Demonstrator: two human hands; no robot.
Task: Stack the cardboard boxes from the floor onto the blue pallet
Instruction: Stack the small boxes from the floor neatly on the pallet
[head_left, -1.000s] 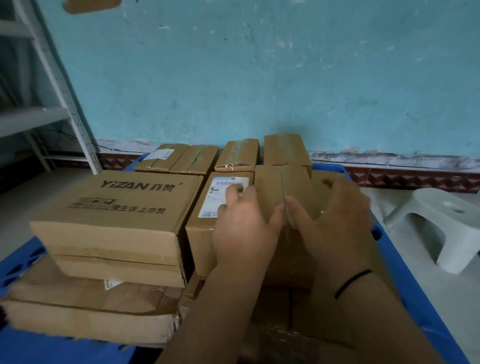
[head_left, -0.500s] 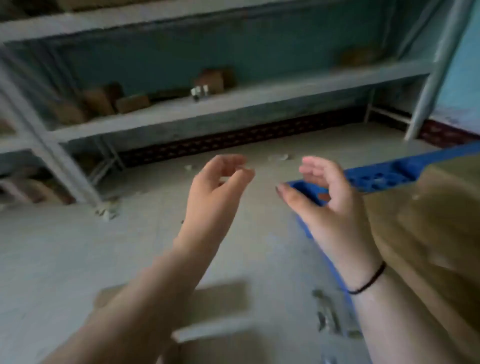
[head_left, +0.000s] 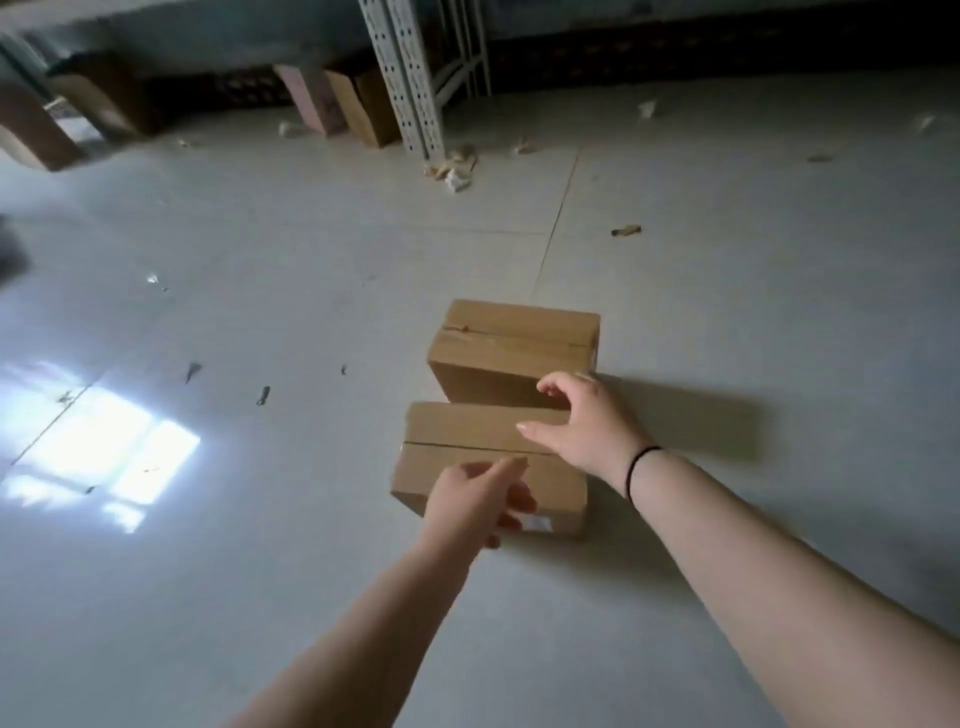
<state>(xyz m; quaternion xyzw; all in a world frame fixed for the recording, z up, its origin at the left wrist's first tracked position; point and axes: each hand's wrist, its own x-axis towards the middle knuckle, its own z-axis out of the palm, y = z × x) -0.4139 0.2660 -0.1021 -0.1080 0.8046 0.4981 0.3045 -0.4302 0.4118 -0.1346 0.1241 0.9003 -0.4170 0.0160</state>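
Two brown cardboard boxes lie side by side on the pale tiled floor. The near box (head_left: 462, 441) has a taped seam across its top and a small white label on its front right corner. The far box (head_left: 511, 348) sits just behind it. My left hand (head_left: 475, 501) hovers over the near box's front edge, fingers apart, perhaps touching it. My right hand (head_left: 584, 421), with a black band on the wrist, reaches over the near box's right rear corner, fingers spread, holding nothing. The blue pallet is out of view.
A grey perforated shelf post (head_left: 410, 78) stands at the back, with several cardboard boxes (head_left: 358, 104) leaning by the wall. Paper scraps (head_left: 452, 169) and small bits of litter dot the floor. A bright patch of window light (head_left: 104, 457) lies at the left.
My hands left the box on the stacked pallet. My view swung left past the shelves and down to the floor, where both hands now reach over the two boxes.
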